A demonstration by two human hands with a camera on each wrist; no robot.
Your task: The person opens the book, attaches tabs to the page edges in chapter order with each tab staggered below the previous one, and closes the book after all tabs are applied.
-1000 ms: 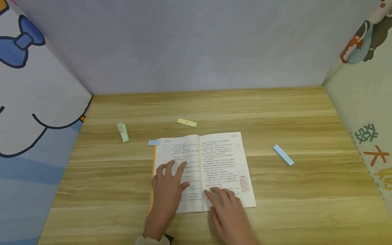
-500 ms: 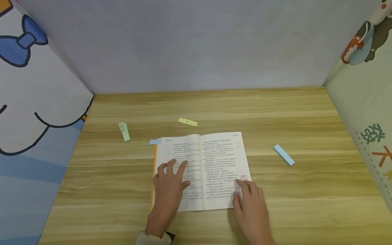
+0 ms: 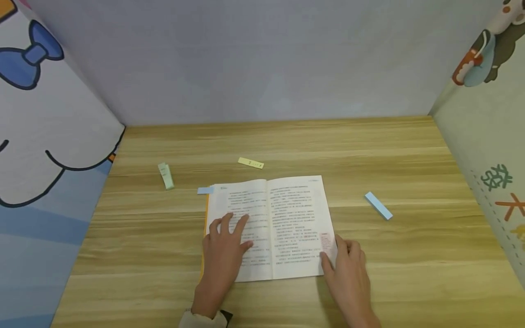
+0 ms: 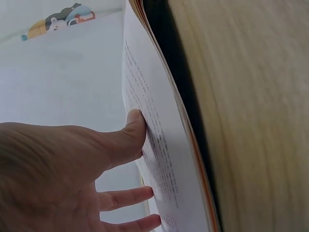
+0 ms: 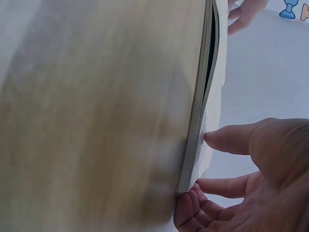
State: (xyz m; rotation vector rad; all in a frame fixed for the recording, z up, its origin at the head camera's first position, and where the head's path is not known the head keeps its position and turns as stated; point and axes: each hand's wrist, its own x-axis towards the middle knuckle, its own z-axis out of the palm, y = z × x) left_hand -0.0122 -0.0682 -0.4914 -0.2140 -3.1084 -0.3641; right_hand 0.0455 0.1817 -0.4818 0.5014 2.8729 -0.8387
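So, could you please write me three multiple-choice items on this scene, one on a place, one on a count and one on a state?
1. Where does the left hand rest?
A. on the book's left page
B. on the bare table
C. on the green strip

2. How many loose paper strips lie on the table apart from the book?
A. one
B. three
C. five

3. How is the book?
A. shut
B. standing upright
C. lying open

A: its fingers lie spread on the left page.
B: a green strip, a yellow strip and a blue strip lie apart.
C: both printed pages face up.
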